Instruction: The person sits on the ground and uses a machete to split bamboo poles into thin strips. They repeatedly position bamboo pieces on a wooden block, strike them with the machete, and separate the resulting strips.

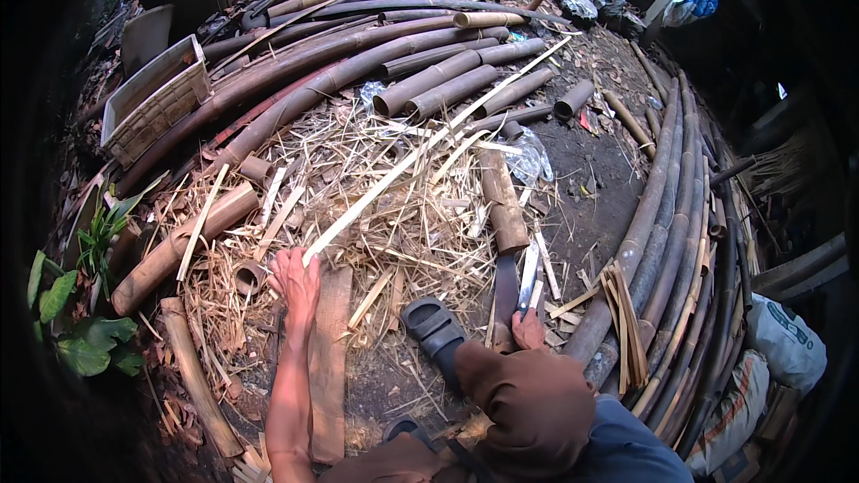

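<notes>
In my left hand is the near end of a long pale bamboo strip, pinched at the thumb side. The strip slants away to the far right, over a heap of shavings. My right hand, low beside my right knee, is closed round the handle of a knife, its blade pointing away from me. Part of that hand is hidden behind the knee. Just left of the knife lies a dark flat blade-like piece, touching the end of a short bamboo section.
Bamboo shavings cover the middle ground. Long bamboo poles curve along the right, and more poles lie at the back left near a plastic crate. A wooden plank lies beside my left forearm. White sacks stand at right.
</notes>
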`<state>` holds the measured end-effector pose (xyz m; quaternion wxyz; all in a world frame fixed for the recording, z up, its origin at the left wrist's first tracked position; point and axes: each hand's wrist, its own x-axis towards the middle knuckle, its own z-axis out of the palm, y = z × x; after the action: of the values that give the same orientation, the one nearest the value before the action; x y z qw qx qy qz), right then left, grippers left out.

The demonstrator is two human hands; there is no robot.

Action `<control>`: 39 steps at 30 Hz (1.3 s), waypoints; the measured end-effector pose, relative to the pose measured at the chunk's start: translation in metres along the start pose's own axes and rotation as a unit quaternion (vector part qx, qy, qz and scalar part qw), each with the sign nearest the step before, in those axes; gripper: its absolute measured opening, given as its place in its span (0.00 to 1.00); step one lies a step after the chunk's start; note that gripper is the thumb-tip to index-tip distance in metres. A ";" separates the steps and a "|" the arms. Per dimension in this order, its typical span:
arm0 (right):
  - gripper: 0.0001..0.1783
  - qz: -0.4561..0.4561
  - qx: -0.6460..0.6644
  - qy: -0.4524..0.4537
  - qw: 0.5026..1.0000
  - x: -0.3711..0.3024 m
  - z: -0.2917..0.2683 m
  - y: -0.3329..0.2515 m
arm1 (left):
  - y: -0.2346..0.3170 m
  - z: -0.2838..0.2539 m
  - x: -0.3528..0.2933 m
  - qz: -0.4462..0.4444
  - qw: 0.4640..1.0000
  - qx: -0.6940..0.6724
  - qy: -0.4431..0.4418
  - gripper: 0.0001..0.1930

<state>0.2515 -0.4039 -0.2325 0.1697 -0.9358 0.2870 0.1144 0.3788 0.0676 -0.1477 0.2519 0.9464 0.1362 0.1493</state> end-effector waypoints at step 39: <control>0.25 -0.058 0.044 0.056 0.996 0.004 0.009 0.015 | 0.103 0.040 0.117 0.126 0.949 -0.267 -0.107 0.29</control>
<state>0.2450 -0.4136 -0.2457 0.2005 -0.9474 0.2462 0.0389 0.5188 0.0025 -0.1026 0.4875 0.8645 -0.0571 0.1084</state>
